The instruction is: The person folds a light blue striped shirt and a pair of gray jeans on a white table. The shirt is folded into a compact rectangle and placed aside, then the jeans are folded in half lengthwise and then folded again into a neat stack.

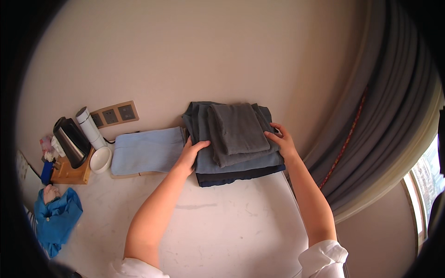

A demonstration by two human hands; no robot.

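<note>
A stack of folded clothes stands on the white table (pixel 233 222), against the wall. On top lies a small folded dark grey garment (pixel 241 128). Below it are a blue-grey garment (pixel 243 166) and a navy one (pixel 222 181). My left hand (pixel 189 155) grips the stack's left side, thumb over the upper layers and fingers hidden beside it. At the right side my right hand (pixel 284 143) holds the edge, its thumb and forefinger by the grey layers. A folded light blue ribbed garment (pixel 147 150) lies just left of my left hand.
Farther left are a white bowl (pixel 101 160), a white bottle (pixel 91 128) and a black-and-steel electric kettle (pixel 73 142) by a wooden box (pixel 69 173). A bright blue cloth (pixel 57 219) lies at the left edge. Grey curtains (pixel 368 128) hang right of the table.
</note>
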